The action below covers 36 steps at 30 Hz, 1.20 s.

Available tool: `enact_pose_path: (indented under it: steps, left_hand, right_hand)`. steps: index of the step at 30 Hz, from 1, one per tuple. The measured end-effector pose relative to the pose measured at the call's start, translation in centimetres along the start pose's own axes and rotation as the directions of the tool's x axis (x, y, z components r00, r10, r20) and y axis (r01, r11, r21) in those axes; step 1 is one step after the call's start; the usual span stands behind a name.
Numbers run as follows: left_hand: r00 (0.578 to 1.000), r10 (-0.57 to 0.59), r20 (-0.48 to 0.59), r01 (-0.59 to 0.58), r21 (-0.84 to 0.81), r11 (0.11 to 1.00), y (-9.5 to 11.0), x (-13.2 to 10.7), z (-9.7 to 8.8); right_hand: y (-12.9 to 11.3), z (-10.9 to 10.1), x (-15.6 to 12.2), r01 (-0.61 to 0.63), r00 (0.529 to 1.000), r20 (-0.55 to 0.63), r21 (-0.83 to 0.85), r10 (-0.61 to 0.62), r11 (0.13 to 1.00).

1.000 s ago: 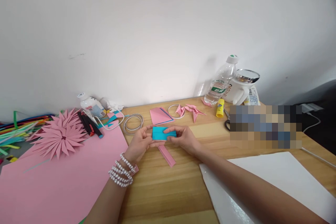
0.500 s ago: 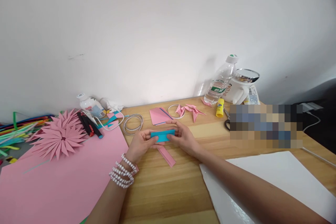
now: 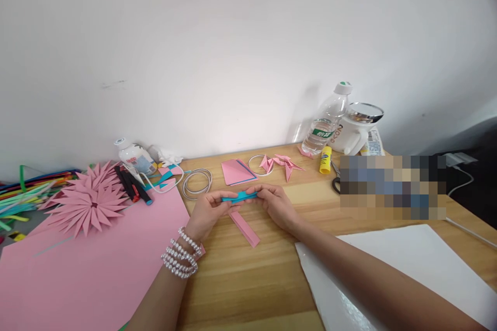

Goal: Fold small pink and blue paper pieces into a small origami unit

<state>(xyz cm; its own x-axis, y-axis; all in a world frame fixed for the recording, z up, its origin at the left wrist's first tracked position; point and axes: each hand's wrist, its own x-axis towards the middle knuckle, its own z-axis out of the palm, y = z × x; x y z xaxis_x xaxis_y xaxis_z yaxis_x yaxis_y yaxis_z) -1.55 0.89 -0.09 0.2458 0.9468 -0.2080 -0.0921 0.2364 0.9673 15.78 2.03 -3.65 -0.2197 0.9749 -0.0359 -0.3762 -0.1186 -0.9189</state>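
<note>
A small piece of folded blue paper [image 3: 241, 196] is held level above the table, pinched at both ends. My left hand [image 3: 209, 208], with pearl bracelets on its wrist, is closed on the left end. The right end is between the fingers of my right hand [image 3: 277, 204]. Just below my hands lies a folded pink paper strip [image 3: 245, 230] on the wood. Behind them is a stack of pink and blue paper squares [image 3: 236, 171]. Folded pink paper pieces [image 3: 287, 164] lie beside a ring to its right.
A pink sheet [image 3: 116, 269] with a pink paper flower [image 3: 92, 206] covers the left side. White board [image 3: 407, 258] lies under my right forearm. Toward the back right stand a water bottle [image 3: 322, 126], a mug [image 3: 349, 132], a glue stick [image 3: 325, 159] and scissors [image 3: 335, 182].
The blue paper has gone from a flat strip facing me to a narrower, tilted shape with its middle raised. My right fingers have curled down onto its end.
</note>
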Motion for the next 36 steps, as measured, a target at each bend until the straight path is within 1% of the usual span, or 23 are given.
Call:
enact_pose_path:
  steps: [2, 4, 7, 10, 13, 17, 20, 23, 27, 29, 33, 34, 36]
  left_hand:
    - [1.0, 0.012, 0.017, -0.014, 0.063, 0.998, 0.0, 0.0, 0.0]
    - [1.0, 0.013, 0.025, -0.015, 0.083, 0.996, 0.0, -0.1, 0.1]
    - [1.0, 0.013, 0.028, -0.014, 0.04, 0.999, 0.0, -0.1, 0.4]
    - [0.999, -0.036, -0.022, 0.037, 0.03, 0.999, -0.3, 0.0, 0.7]
    - [0.993, -0.084, -0.083, 0.089, 0.058, 0.994, -0.6, 0.0, 1.1]
    - [0.993, -0.09, -0.07, 0.098, 0.107, 0.989, -0.9, 0.0, 1.5]
    - [0.993, -0.088, -0.079, 0.098, 0.13, 0.987, -0.8, -0.1, 1.8]
    - [0.991, -0.072, -0.11, 0.086, 0.127, 0.988, -0.6, -0.2, 1.9]
    - [0.993, -0.044, -0.11, 0.058, 0.132, 0.99, -0.3, -0.2, 1.9]
    - [0.992, -0.04, -0.122, 0.057, 0.136, 0.989, -0.3, -0.2, 1.8]
    - [0.988, -0.042, -0.146, 0.061, 0.129, 0.99, -0.3, 0.0, 1.5]
    - [0.989, -0.045, -0.139, 0.064, 0.134, 0.989, -0.4, 0.0, 1.4]
    - [0.989, -0.041, -0.142, 0.062, 0.152, 0.986, -0.4, 0.1, 1.4]
  right_hand:
    - [0.0, 0.0, 0.0, 0.019, 1.0, -0.008, 0.028, -0.018, 0.999]
    - [0.1, -0.1, 0.0, 0.046, 0.999, -0.016, -0.047, -0.047, 0.998]
    - [0.2, -0.2, -0.1, 0.078, 0.997, 0.002, -0.156, -0.079, 0.985]
    - [0.1, -0.2, -0.2, 0.097, 0.995, 0.002, -0.167, -0.098, 0.981]
    - [0.0, -0.2, -0.3, 0.094, 0.996, 0.017, -0.192, -0.092, 0.977]
    - [0.3, 0.0, -0.4, 0.065, 0.997, 0.056, -0.286, -0.051, 0.956]
    - [0.6, 0.0, -0.5, 0.078, 0.996, 0.057, -0.348, -0.062, 0.934]
    - [0.8, 0.0, -0.4, 0.092, 0.996, 0.016, -0.327, -0.091, 0.941]
    - [1.0, -0.2, -0.2, 0.076, 0.996, -0.019, -0.268, -0.084, 0.961]
    - [0.8, -0.1, -0.2, 0.056, 0.998, -0.001, -0.277, -0.059, 0.959]
    - [0.3, 0.2, -0.3, 0.048, 0.997, 0.078, -0.3, -0.025, 0.953]
    - [0.3, 0.3, -0.3, 0.05, 0.997, 0.076, -0.301, -0.028, 0.952]
    - [0.2, 0.5, -0.4, 0.054, 0.998, 0.037, -0.32, -0.044, 0.946]
